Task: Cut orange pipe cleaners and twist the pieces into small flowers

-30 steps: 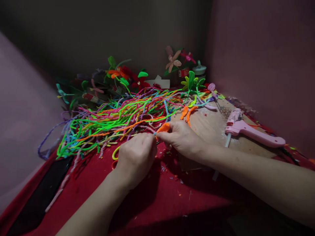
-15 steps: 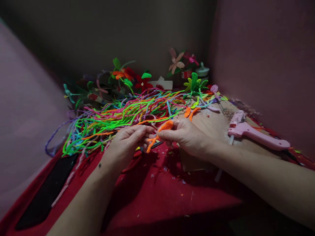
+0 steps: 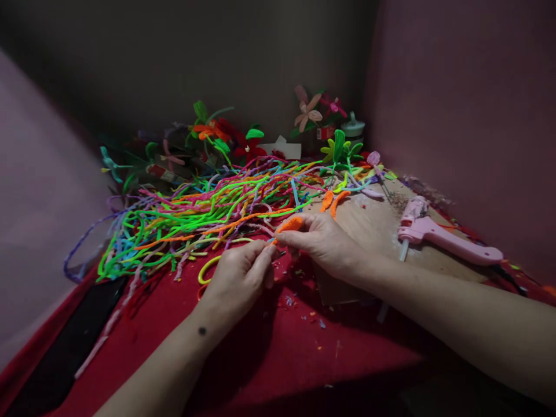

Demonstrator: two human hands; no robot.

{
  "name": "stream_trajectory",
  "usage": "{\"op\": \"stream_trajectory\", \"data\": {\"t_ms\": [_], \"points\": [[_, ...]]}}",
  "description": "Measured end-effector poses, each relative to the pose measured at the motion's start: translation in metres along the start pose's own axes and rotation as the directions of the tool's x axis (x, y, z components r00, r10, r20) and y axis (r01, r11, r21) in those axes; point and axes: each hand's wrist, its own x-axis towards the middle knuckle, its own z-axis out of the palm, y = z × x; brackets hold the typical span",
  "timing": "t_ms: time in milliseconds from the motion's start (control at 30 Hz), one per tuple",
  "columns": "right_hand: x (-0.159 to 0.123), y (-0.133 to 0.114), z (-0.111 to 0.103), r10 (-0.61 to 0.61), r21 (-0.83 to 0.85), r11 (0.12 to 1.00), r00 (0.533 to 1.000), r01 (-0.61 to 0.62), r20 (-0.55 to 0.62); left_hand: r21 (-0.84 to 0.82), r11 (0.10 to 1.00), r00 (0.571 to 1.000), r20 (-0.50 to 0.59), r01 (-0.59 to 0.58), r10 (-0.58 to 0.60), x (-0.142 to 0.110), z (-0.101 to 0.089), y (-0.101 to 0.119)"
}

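Observation:
Between my two hands is a looped piece of orange pipe cleaner (image 3: 290,225), shaped like a petal. My right hand (image 3: 325,240) pinches it between thumb and fingers. My left hand (image 3: 243,266) is closed on its lower end, where thumb and forefinger press together and hide the tips. Two more orange pipe cleaner petals (image 3: 339,202) lie on the cardboard just beyond my right hand. A large heap of loose pipe cleaners (image 3: 208,208) in many colours spreads out behind my left hand. A yellow scissor-like loop handle (image 3: 207,270) shows beside my left hand.
A pink glue gun (image 3: 447,234) rests on a cardboard sheet (image 3: 373,226) at the right. A black phone-like slab (image 3: 65,353) lies at the left on the red cloth (image 3: 313,359). Finished pipe cleaner flowers (image 3: 308,110) stand along the back wall, near a lidded jar (image 3: 354,126).
My left hand has turned and come down toward me, closing over the orange ends that were loose before. The yellow loop handle has come into sight. The view has shifted slightly.

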Motion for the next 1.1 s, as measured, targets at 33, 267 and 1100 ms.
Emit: {"op": "stream_trajectory", "data": {"t_ms": [33,267,1100], "points": [[0.0,0.0,-0.001,-0.019,0.011,1.0,1.0,0.019,0.014,-0.098,0.993,0.997,0.057,0.063,-0.058,0.001,-0.002,0.001],[-0.003,-0.004,0.0,-0.063,-0.024,0.998,0.997,0.062,-0.037,-0.548,0.751,0.912,0.37,0.368,-0.177,-0.002,-0.005,-0.001],[0.005,0.002,-0.005,-0.145,-0.101,0.986,0.98,0.132,-0.137,-0.658,0.643,0.916,0.343,0.391,-0.207,0.007,0.0,-0.013]]}}
